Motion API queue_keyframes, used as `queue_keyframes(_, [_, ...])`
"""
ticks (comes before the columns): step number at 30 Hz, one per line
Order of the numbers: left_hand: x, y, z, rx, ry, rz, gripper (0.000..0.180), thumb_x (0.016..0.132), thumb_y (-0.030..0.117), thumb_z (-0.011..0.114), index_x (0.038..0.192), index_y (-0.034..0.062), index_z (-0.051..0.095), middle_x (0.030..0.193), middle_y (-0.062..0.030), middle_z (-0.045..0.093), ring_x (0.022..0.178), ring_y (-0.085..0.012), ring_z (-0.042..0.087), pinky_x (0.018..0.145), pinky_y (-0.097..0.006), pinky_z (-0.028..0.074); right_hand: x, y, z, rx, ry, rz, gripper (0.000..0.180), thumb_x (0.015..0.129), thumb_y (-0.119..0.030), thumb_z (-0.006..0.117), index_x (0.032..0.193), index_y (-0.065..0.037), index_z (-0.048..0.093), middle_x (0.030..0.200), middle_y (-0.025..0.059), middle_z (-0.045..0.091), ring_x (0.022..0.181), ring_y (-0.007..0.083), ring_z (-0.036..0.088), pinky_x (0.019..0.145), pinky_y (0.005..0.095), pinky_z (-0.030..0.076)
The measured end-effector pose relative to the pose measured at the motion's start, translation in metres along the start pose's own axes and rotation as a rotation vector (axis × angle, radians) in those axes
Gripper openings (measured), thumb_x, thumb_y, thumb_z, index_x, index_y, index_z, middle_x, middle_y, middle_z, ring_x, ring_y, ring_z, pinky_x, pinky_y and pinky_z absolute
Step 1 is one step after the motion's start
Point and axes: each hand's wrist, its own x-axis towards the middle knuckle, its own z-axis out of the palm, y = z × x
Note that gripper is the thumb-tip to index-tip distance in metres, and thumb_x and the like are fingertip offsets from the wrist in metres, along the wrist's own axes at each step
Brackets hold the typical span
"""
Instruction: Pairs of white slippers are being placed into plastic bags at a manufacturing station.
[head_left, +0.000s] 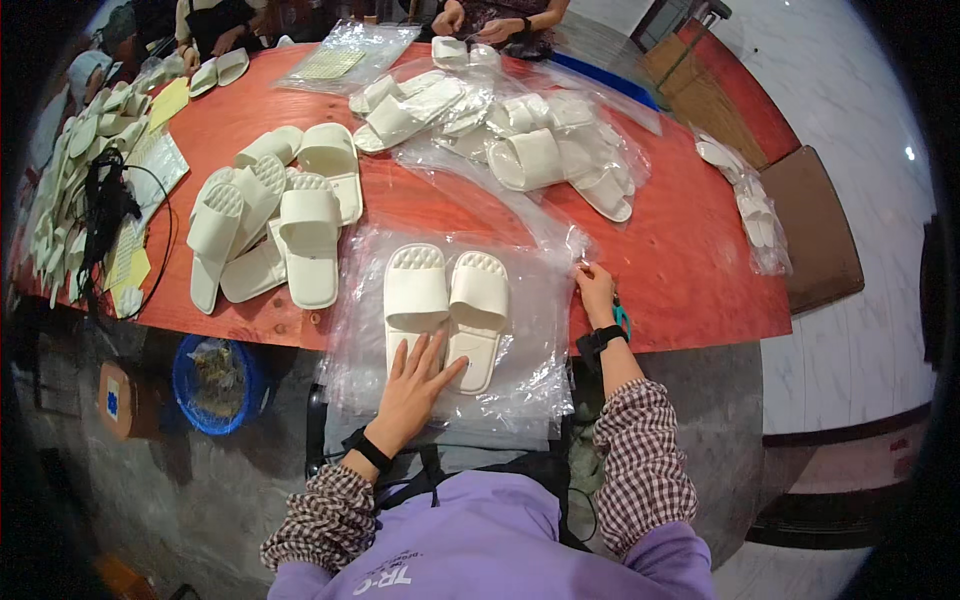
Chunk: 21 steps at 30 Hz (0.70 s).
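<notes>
A pair of cream slippers (415, 290) lies side by side, toes away from me, at the table's near edge. Clear plastic bags (540, 350) are spread around and under the pair; I cannot tell whether the pair is inside the top one. My left hand (415, 380) rests with fingers spread across the heel ends of both slippers. At the bag's right edge, my right hand (596, 290) pinches the plastic between its fingertips. Teal-handled scissors (621, 316) show just beside that hand, partly hidden by it.
Loose cream slippers (310, 240) are piled to the left, with more along the table's left side (90, 190). Bagged slippers (540, 150) lie beyond the pair and at the right edge (750, 210). Black cable (105, 200) lies left. Other people's hands (480, 28) work opposite. A blue bin (215, 385) stands below.
</notes>
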Motion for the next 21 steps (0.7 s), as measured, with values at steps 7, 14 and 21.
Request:
queue_keyframes(7, [0.011, 0.000, -0.007, -0.026, 0.067, 0.010, 0.065, 0.077, 0.007, 0.063, 0.137, 0.0278, 0.051, 0.155, -0.0160, 0.027, 0.134, -0.0357, 0.036, 0.110, -0.053, 0.026, 0.000, 0.010, -0.015, 0.214, 0.076, 0.077, 0.014, 0.089, -0.014, 0.064, 0.094, 0.000, 0.066, 0.084, 0.0058, 0.069, 0.066, 0.0138, 0.064, 0.057, 0.0270, 0.050])
queue_keyframes(14, [0.009, -0.002, -0.001, 0.008, 0.114, 0.034, 0.059, 0.075, 0.011, 0.068, 0.131, 0.0242, 0.054, 0.140, -0.0126, 0.044, 0.128, -0.0345, 0.040, 0.105, -0.054, 0.029, -0.018, 0.006, -0.072, 0.904, 0.293, 0.187, 0.012, 0.096, -0.014, 0.053, 0.103, -0.004, 0.055, 0.111, 0.0125, 0.066, 0.100, 0.0204, 0.064, 0.078, 0.0291, 0.053])
queue_keyframes(21, [0.013, 0.001, 0.001, -0.006, 0.121, 0.046, 0.061, 0.075, 0.011, 0.066, 0.134, 0.0228, 0.052, 0.137, -0.0101, 0.047, 0.129, -0.0362, 0.038, 0.109, -0.055, 0.027, -0.040, 0.033, -0.213, 1.039, 0.655, -0.039, 0.017, 0.095, -0.013, 0.052, 0.095, 0.003, 0.059, 0.096, 0.0126, 0.064, 0.090, 0.0209, 0.062, 0.077, 0.0279, 0.053])
